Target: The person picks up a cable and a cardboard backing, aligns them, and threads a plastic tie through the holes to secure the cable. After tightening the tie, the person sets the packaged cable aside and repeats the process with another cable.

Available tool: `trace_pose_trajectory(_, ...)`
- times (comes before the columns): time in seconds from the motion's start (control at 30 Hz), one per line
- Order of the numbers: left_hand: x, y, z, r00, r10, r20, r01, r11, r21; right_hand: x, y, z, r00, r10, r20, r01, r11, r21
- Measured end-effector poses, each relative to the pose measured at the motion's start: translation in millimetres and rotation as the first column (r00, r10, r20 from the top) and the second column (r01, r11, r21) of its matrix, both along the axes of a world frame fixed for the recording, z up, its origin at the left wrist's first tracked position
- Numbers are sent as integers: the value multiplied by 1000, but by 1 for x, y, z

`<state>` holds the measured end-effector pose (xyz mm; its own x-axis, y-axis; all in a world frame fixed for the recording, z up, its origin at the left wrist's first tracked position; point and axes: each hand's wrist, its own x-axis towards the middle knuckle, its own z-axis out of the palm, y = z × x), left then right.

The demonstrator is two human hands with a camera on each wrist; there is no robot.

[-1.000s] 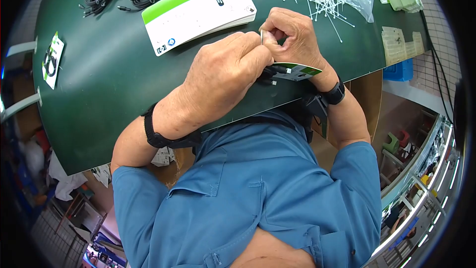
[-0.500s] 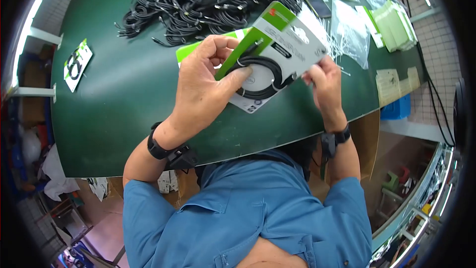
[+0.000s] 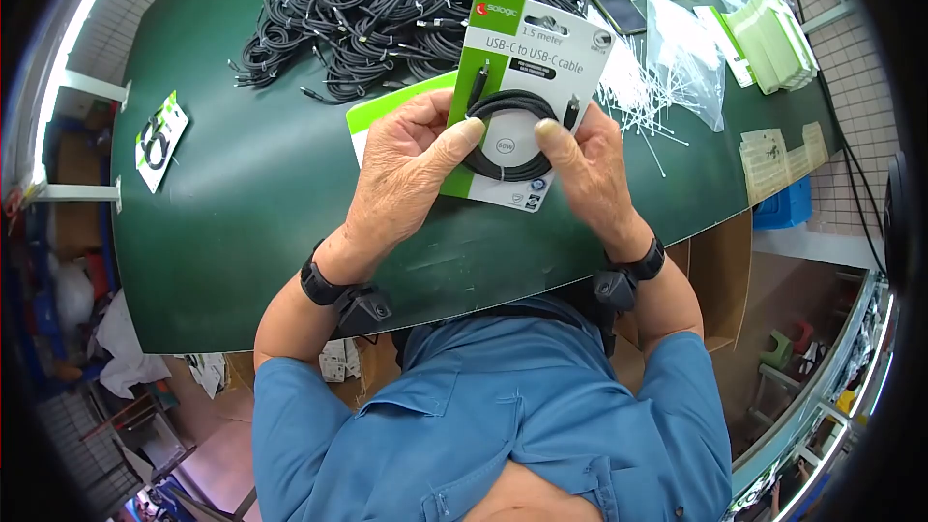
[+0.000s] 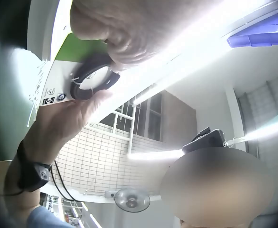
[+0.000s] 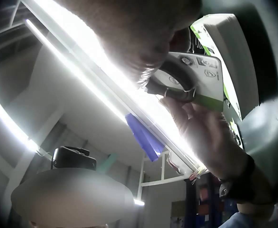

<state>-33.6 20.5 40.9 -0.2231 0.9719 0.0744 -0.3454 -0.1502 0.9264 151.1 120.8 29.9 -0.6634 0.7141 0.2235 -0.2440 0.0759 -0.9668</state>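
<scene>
A white and green cable card (image 3: 580, 48) labelled "USB-C to USB-C cable" is held up, its printed front facing the head camera. On it a black coiled cable (image 3: 512, 174) is fastened with ties, its two plugs pointing up. My left hand (image 3: 398, 166) grips the card's left side, thumb on the coil and fingers partly behind. At the right side my right hand (image 3: 597, 174) holds it, thumb over the coil and fingers largely hidden behind. The right wrist view shows the lower part of the card and both hands around it. A stack of cards (image 3: 372, 116) lies partly behind the left hand.
A large heap of black cables (image 3: 358, 19) covers the back of the green table (image 3: 242, 261). White cable ties (image 3: 643, 87), a clear bag (image 3: 691, 58) and green-edged cards (image 3: 768, 43) lie at the right. Another packed cable card (image 3: 160, 142) lies at far left.
The card was low and edge-on between both hands, then raised and tilted in the left hand with the right at its edge. Now it stands more upright, and both hands hold it.
</scene>
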Motion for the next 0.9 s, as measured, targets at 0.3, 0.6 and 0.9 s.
trace_pose_trajectory(0.3, -9, 10, -20, 992, -19, 125, 10, 997, 72, -23, 22, -24, 950, 144, -276, -241, 901, -360)
trace_pose_trajectory(0.6, 26, 35, 0, 912, 328, -245, -282, 937, 204, -9, 30, -20, 998, 16, -67, -26, 989, -147)
trace_pose_trajectory(0.9, 37, 52, 0, 631, 384, -674, -175, 917, 359, -5, 22, -18, 981, -71, -180, 54, 994, -93)
